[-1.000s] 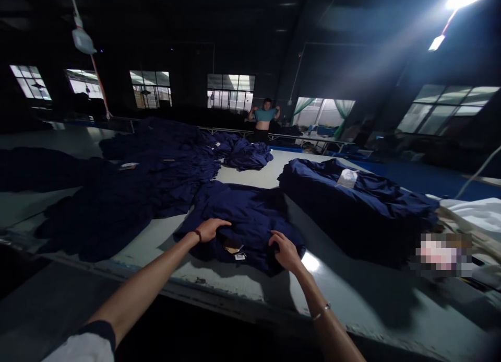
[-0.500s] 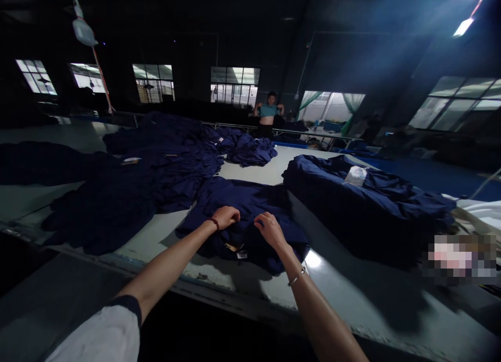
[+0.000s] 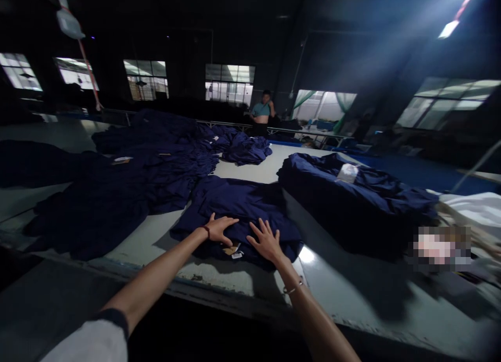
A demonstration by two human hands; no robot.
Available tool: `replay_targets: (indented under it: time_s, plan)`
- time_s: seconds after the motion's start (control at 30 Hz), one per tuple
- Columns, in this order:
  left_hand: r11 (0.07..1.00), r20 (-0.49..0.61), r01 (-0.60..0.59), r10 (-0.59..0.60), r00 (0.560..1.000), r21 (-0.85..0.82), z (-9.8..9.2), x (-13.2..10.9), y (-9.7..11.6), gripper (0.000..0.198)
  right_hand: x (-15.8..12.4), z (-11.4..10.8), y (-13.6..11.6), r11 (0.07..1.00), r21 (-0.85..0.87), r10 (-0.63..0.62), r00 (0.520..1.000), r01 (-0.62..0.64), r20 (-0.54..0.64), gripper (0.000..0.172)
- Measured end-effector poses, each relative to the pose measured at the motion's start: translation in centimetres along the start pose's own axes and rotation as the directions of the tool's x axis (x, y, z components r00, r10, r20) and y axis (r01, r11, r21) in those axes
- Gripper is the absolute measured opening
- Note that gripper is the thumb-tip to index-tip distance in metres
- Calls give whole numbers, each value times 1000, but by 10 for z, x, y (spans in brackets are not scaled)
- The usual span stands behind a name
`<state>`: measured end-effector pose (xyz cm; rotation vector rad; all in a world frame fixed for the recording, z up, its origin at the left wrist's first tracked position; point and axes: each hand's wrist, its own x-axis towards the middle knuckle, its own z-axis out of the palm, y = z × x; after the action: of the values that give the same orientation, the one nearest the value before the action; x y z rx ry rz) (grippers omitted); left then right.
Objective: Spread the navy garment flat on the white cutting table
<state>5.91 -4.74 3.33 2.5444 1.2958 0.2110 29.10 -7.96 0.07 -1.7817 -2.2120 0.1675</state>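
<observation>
A stack of folded navy garments (image 3: pixel 242 197) lies near the table's front edge. Over its left part rests my left hand (image 3: pixel 219 229), fingers spread, a dark bracelet at the wrist. My right hand (image 3: pixel 266 241) lies over the right part with its fingers spread too; a silver bangle is on that wrist. Both palms face the cloth and appear to touch it. Between the hands, a brown tag (image 3: pixel 230 250) and a white label (image 3: pixel 237 255) show on the garment's near side. Neither hand grips anything.
Navy garments in a large heap (image 3: pixel 156 163) cover the left of the pale table (image 3: pixel 136 242). A long navy pile (image 3: pixel 352 205) with a white paper (image 3: pixel 347 173) stands at right. Another person (image 3: pixel 261 111) stands behind the table. White cloth (image 3: pixel 469 208) lies at far right.
Both hands have gone from curled fingers to spread, flat fingers on the garment stack. The person at the back has lowered one arm. The view has shifted slightly.
</observation>
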Motion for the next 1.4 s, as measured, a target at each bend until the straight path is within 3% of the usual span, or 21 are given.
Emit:
replay_targets:
  time_s: [0.1, 0.17, 0.23, 0.3, 0.43, 0.53, 0.77, 0.87, 1.03, 1.23, 1.3, 1.4]
  plan:
    - [998, -191, 40, -32, 981, 39, 0, -8, 27, 34, -9, -8, -14, 983, 56, -165, 970, 177, -179, 32]
    - [990, -161, 110, -94, 983, 89, 6, -13, 40, 16, -14, -10, -20, 970, 52, -222, 953, 238, -208, 20]
    - [967, -99, 183, -168, 981, 178, 14, -15, 46, 16, -18, -11, -24, 973, 32, -219, 956, 229, -194, 12]
    - [937, -110, 246, -225, 968, 248, 18, -15, 47, 18, -20, -11, -24, 978, 10, -203, 964, 208, -174, 12]
    - [909, -125, 363, -344, 931, 203, 16, -13, 45, 51, -18, -10, -25, 991, -38, -129, 982, 125, -141, 29]
    - [902, -123, 406, -391, 912, 147, 9, -11, 47, 60, -13, -8, -27, 996, -62, -71, 992, 65, -100, 38]
    - [858, -93, 513, -513, 853, -28, 8, -2, 53, 54, -3, -3, -30, 999, -44, -9, 998, 7, -65, 38]
    - [849, -75, 475, -502, 861, -233, 9, 4, 48, 50, 1, 0, -27, 999, 34, 46, 994, -43, -96, 36]
    - [745, -25, 420, -504, 863, -517, 4, 4, 37, 25, 12, 2, -17, 978, 196, 98, 982, -66, -159, 38]
    - [604, 40, 305, -411, 911, -736, -11, -16, 34, 24, 24, -4, -9, 961, 276, 82, 977, -25, -196, 39]
    - [522, 36, 187, -286, 958, -832, -20, -29, 34, 31, 24, -7, -9, 956, 293, 79, 973, -13, -216, 39]
    - [394, 58, 33, 51, 997, -918, -34, -51, 32, 40, 18, -13, -10, 940, 324, 1, 953, 103, -304, 38]
